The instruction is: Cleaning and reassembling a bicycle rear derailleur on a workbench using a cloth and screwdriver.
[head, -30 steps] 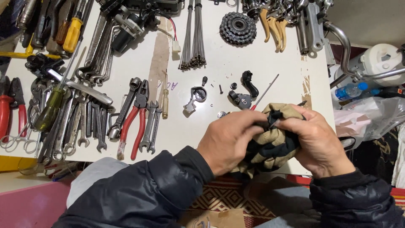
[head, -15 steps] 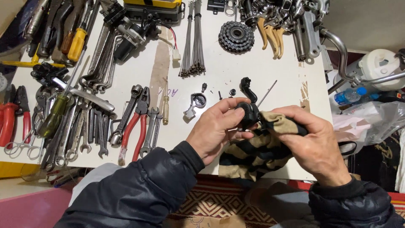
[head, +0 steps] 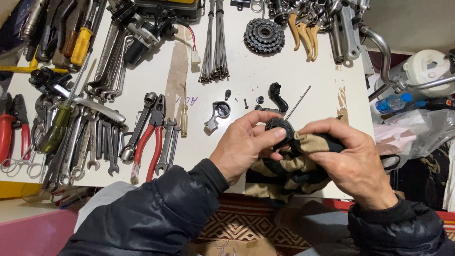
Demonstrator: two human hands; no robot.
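Fingers (head: 265, 137) of the left hand (head: 244, 147) are pinched shut on a small round black ribbed part (head: 278, 126), held above the near edge of the white desk (head: 246, 61). The right hand (head: 348, 159) has its fingers clenched around a tan-and-black striped cloth (head: 289, 173), pressed against that part. One part, one cloth. Two red-handled pliers (head: 149, 130) lie to the left.
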